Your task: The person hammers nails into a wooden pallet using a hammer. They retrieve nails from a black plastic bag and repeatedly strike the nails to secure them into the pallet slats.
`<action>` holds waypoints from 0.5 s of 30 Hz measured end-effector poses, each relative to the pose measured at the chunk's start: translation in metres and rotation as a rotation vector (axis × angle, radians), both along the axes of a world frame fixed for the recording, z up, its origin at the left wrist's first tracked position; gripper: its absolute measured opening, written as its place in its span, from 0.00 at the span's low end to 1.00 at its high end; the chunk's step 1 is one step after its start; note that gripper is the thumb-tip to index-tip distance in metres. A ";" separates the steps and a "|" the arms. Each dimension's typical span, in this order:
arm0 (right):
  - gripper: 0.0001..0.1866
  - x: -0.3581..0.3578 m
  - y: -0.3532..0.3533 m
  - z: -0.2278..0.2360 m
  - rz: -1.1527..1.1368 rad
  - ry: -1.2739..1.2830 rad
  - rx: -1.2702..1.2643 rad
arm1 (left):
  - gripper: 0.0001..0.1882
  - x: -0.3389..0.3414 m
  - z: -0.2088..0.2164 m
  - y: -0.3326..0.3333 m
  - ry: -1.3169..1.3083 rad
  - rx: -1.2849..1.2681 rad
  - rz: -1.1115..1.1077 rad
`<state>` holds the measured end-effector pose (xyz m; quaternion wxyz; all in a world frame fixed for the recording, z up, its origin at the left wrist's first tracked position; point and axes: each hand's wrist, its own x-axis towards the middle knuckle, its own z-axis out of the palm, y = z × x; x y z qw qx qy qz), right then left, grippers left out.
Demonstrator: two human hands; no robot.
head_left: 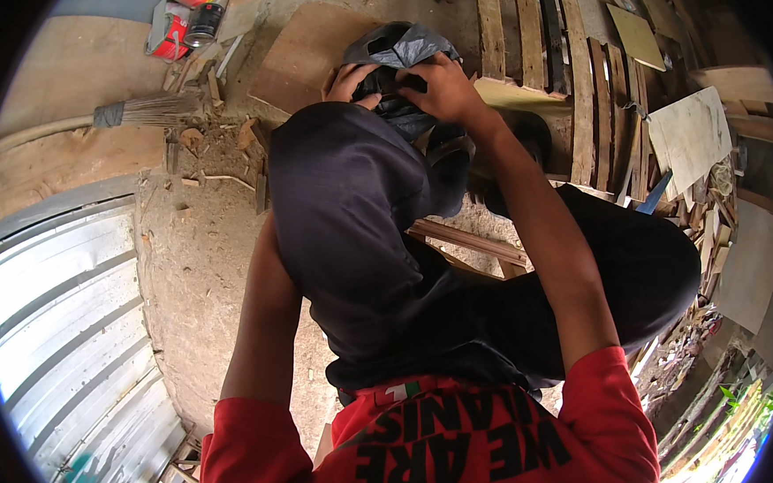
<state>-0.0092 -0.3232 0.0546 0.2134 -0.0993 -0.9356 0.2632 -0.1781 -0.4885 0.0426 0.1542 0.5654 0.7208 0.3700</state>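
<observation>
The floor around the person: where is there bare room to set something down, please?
Mostly bare floor lies between the corrugated panel and left arm. The brown board left of the black bag is free. Crowded: the right side, with slatted pallets and wood scraps.

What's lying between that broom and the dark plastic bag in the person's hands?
In the head view: wood scraps beside the broom, then a flat brown board, then the left hand at the left edge of the plastic bag.
</observation>
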 end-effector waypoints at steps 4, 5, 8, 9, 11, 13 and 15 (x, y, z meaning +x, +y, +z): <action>0.17 -0.009 -0.005 -0.008 -0.343 -0.066 -0.130 | 0.33 -0.004 0.002 0.002 -0.073 -0.011 -0.029; 0.17 -0.008 -0.006 -0.006 -0.309 -0.036 -0.151 | 0.33 -0.002 0.002 0.002 -0.047 -0.011 -0.027; 0.16 -0.002 -0.009 0.002 -0.135 -0.011 -0.157 | 0.34 -0.002 0.002 0.002 -0.040 0.002 -0.022; 0.17 0.001 -0.010 0.007 -0.026 -0.047 -0.122 | 0.35 -0.003 0.001 0.002 -0.050 0.010 -0.020; 0.19 0.006 -0.012 0.006 0.060 -0.136 -0.051 | 0.34 -0.003 -0.004 0.003 -0.083 0.003 -0.016; 0.18 0.011 -0.012 0.005 -0.004 -0.156 -0.019 | 0.32 0.001 -0.009 0.008 -0.091 0.004 -0.011; 0.18 0.008 -0.015 0.006 -0.024 -0.184 -0.026 | 0.31 -0.003 -0.012 0.007 -0.052 -0.001 0.009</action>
